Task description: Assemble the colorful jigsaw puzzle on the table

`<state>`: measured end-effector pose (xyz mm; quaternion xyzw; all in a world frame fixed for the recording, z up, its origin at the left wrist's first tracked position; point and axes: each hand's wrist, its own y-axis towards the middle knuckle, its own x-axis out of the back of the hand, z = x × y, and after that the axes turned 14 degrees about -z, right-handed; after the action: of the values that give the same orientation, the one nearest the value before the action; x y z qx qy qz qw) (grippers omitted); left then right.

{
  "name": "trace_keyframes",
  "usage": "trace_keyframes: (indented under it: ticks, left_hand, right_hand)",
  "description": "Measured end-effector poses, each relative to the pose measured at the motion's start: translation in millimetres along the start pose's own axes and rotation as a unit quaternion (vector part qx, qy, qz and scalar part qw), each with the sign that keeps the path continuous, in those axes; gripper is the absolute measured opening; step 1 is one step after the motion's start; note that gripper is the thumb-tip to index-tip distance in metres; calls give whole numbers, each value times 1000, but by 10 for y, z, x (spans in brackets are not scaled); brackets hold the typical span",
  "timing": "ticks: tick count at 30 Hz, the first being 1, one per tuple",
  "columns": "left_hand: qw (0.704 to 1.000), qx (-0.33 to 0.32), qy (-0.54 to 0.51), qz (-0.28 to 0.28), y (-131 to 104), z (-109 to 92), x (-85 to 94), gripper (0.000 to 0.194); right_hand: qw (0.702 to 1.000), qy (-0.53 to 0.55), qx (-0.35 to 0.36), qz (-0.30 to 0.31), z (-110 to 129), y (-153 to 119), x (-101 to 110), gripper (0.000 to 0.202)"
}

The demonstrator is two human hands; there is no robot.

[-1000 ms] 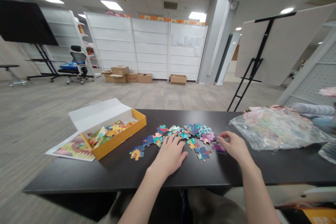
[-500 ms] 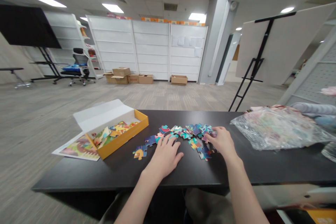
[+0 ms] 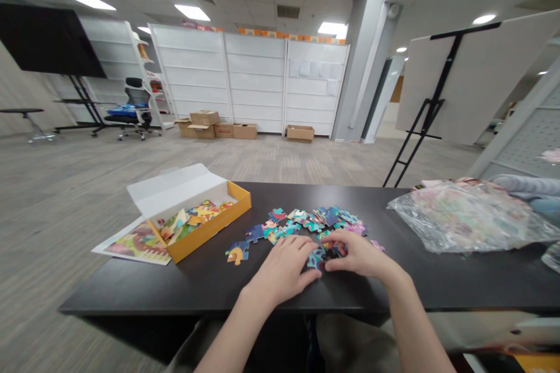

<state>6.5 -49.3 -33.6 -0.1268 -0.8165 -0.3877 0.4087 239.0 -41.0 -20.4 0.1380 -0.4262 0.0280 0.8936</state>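
Fingers [image 3: 311, 275] apart: left hand [image 3: 284, 268], right hand [image 3: 362, 254], one teal puzzle piece [image 3: 315, 259] between; one yellow box [image 3: 214, 228].

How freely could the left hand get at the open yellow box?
Probably yes: the yellow box has its lid up, and only loose puzzle pieces lie between it and the left hand.

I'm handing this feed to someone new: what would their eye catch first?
Probably the bright jigsaw pieces scattered across the middle of the black table, with the left hand and right hand close together at their near side. Next, the open yellow box to the left, holding more pieces, and the shiny plastic bag at the right. Beyond, a large pale board looms at right.
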Motion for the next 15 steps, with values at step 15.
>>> trace_keyframes:
  ticks: [15]
  left_hand:
    - [993, 24, 106, 43, -262, 89, 238, 27]
  right_hand:
    - [941, -204, -96, -251, -874, 238, 8, 33]
